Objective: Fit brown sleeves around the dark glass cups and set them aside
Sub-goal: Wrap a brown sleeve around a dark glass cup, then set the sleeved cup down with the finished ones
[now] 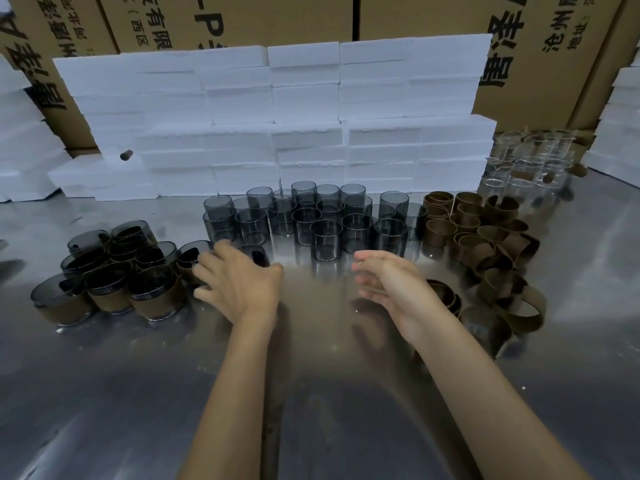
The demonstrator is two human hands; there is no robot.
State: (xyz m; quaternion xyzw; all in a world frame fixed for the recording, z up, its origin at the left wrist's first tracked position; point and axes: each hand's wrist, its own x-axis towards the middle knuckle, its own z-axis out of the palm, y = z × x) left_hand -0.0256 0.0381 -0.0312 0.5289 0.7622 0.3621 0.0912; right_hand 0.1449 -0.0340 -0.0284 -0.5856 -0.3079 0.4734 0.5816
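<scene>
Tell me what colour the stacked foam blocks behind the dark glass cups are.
White, clearest in the head view: the stacked foam blocks behind the dark glass cups.

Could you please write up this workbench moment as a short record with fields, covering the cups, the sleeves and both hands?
surface: metal table
finished cups: sleeved cups grouped at left
bare cups: dark glass cups clustered at centre back
sleeves: brown sleeves piled at right
left hand: left hand against a sleeved cup at the edge of the finished group; grip unclear
right hand: right hand relaxed, holding nothing, between bare cups and sleeves
background: white foam blocks, cardboard boxes, clear glassware at far right
</scene>
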